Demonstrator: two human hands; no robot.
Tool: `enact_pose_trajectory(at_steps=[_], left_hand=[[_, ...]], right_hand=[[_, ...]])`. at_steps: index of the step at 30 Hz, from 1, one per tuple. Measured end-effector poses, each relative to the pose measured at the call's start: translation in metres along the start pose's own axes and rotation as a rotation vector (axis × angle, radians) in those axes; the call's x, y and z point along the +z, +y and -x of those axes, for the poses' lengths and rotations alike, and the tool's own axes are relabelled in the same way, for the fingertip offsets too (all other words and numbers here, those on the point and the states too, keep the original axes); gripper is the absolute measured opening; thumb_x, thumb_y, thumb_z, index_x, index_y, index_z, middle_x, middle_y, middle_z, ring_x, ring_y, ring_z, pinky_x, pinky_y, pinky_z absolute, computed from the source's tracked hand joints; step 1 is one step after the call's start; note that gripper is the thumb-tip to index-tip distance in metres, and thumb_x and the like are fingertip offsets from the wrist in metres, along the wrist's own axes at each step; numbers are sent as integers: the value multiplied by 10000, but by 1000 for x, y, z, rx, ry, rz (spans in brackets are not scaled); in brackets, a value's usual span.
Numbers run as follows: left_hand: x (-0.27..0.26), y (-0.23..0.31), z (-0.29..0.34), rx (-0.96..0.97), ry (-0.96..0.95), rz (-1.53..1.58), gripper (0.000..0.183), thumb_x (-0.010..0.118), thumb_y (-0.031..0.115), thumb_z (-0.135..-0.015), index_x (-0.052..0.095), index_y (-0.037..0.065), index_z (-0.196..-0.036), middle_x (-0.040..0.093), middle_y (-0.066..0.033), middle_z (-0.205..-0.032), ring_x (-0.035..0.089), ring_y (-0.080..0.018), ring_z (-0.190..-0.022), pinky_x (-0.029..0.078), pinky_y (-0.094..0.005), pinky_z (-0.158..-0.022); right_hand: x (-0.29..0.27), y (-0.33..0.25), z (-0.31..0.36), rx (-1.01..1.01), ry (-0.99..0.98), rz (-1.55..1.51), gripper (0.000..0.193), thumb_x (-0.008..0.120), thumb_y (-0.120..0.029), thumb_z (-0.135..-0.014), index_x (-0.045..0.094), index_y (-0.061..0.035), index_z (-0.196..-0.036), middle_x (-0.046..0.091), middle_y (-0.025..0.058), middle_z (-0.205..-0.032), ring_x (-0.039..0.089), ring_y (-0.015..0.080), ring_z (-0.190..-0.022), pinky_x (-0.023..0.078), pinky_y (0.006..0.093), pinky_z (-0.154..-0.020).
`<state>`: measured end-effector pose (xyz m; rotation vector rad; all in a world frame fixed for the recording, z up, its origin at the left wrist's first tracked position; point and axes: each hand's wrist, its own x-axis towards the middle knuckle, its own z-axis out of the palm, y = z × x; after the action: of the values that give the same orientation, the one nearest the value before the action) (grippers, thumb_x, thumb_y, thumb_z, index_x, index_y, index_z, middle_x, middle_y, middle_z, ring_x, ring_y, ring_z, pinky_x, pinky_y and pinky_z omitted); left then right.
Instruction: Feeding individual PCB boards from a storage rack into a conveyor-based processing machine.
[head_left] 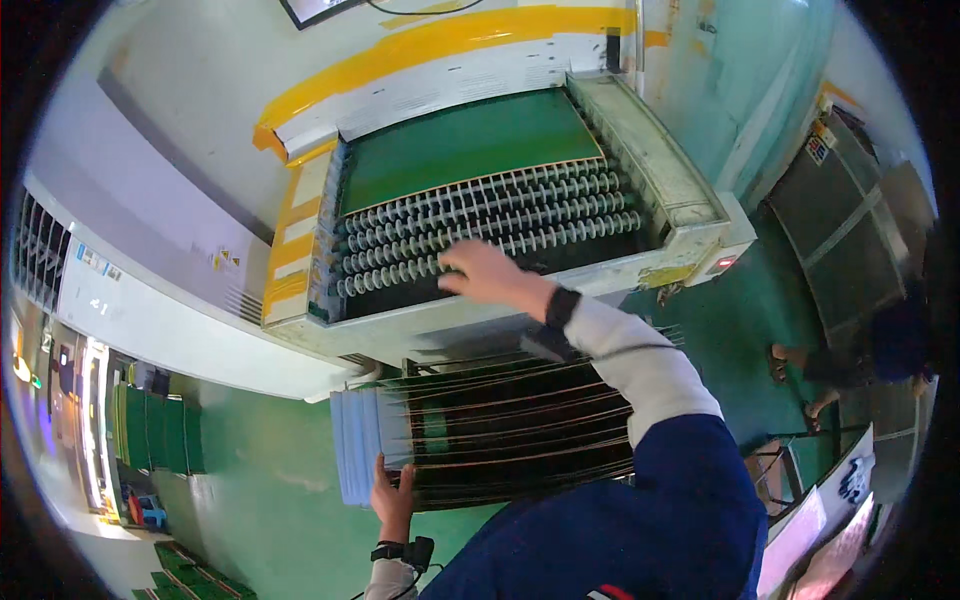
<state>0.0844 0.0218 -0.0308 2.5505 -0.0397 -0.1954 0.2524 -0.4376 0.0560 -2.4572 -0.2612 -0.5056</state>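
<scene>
A large green panel [475,140] with a thin copper-coloured edge lies flat on the far part of a machine's bed. In front of it run several rows of pale roller discs [490,225]. My right hand [490,272] reaches over the nearest rollers, apart from the panel, its fingers loosely bent and nothing in them. Below the machine stands a rack of thin upright panels [530,420], seen along their edges, with light blue sheets [358,440] at its left end. Beside those sheets is my left hand [393,500], fingers spread; whether it touches the rack I cannot tell.
The machine's front wall [450,325] stands between rollers and rack. At the left, a long white housing [200,335] runs along the machine. Another person's legs [800,370] show at the right. Stacked green panels [155,430] stand at the far left on the green floor [265,450].
</scene>
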Motion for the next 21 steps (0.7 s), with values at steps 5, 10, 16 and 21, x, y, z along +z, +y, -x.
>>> enact_pose_trajectory(at_steps=[5,10,16,21], left_hand=[[2,-3,-5,4,13,-45,741,760,487,-917,539,49,-1473,759,-219,-1020,733,-410,-919,565,-487,-790],[-4,3,0,-14,9,-77,743,721,556,-923,554,58,-1448,753,-221,-1006,722,-431,-922,562,-511,-795],[-9,5,8,-17,-38,-65,781,685,616,-927,548,49,-1446,749,-224,-1000,718,-432,-933,559,-507,-805],[-13,10,13,6,-6,-151,812,662,646,-929,546,23,-1437,751,-220,-1009,720,-425,-950,559,-506,-819]], right_hand=[[-15,-60,99,216,-640,-203,536,650,-549,-976,726,-82,-1228,740,168,-1134,690,397,-1043,542,516,-881],[17,-20,168,497,-649,130,855,521,-830,-909,733,-68,-1234,747,210,-1116,711,406,-1051,563,513,-901],[14,-16,169,645,-573,121,825,561,-829,-881,754,-123,-1261,750,179,-1197,691,383,-1142,546,479,-952],[21,-7,159,596,-540,187,659,676,-692,-886,777,-124,-1204,774,139,-1112,717,361,-1060,562,479,-900]])
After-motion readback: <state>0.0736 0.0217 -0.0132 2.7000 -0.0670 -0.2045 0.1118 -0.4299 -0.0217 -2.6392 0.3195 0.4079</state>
